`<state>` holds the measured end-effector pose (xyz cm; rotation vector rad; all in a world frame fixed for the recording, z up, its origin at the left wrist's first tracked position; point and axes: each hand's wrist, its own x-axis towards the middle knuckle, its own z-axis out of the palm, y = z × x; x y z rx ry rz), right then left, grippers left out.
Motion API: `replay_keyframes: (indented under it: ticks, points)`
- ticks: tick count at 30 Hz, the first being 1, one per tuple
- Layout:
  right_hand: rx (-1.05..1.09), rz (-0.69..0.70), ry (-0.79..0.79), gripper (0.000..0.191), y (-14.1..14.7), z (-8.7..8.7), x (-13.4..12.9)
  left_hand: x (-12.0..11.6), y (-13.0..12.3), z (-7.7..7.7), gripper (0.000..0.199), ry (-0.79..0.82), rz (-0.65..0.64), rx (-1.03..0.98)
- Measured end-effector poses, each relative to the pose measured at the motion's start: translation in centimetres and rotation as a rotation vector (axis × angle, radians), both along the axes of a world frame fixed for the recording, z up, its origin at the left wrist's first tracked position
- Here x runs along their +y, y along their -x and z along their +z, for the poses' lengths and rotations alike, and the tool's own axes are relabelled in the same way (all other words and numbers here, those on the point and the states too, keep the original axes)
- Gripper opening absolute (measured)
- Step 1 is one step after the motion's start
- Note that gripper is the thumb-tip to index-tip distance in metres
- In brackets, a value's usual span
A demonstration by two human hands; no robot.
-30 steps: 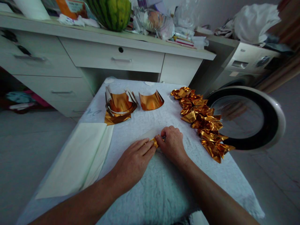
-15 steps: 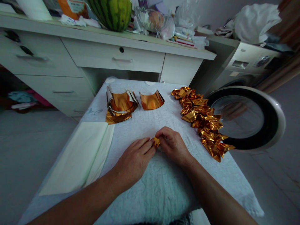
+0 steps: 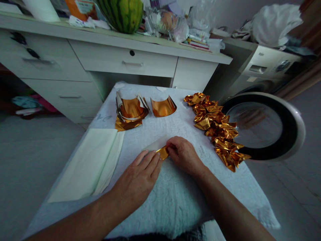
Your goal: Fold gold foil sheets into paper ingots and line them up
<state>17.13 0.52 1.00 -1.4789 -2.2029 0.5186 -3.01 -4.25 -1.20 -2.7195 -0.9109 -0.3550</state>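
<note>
A small folded piece of gold foil paper [image 3: 163,153] lies on the cloth-covered table [image 3: 175,124] in front of me, between my hands. The fingers of my left hand [image 3: 139,175] are stretched flat and press on its left end. At the right end, my right hand [image 3: 184,155] pinches the foil between thumb and fingers. A thin, pale, see-through sheet [image 3: 156,143] shows just behind the foil. Farther back stand a stack of curved gold foil sheets [image 3: 131,108] and a single curved foil sheet [image 3: 164,107]. Folded gold foil pieces [image 3: 215,129] form a row on the right.
Pale paper sheets [image 3: 82,164] lie at the table's left side. Behind is a white drawer desk [image 3: 152,62] bearing a watermelon [image 3: 122,15] and plastic bags. A washing machine [image 3: 265,67] stands at the right, its round door [image 3: 297,127] swung open beside the table.
My left hand has slid left and toward me, its fingers now flatter, so more of the gold foil shows. The pale see-through sheet has come into sight behind it. My right hand stays nearly in place.
</note>
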Motion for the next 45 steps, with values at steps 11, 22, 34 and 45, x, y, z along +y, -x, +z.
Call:
replay_keyframes:
  ticks: [11,22,34,45]
  points:
    - [-0.219,-0.027,0.016,0.014,1.1,0.6,-1.0,-1.9,2.1,-0.6,0.045,-0.032,0.021,-0.031]
    - [-0.378,-0.093,-0.036,0.050,2.7,0.1,-2.3,-1.7,1.9,0.1,0.037,-0.077,-0.009,-0.054]
    - [-0.258,-0.084,0.034,0.034,1.5,-0.1,-1.5,-1.0,0.9,0.2,0.028,0.033,0.030,-0.040]
    - [-0.171,-0.176,0.084,0.043,-0.7,-0.5,-0.1,-1.1,0.5,0.8,0.024,0.067,0.083,0.014]
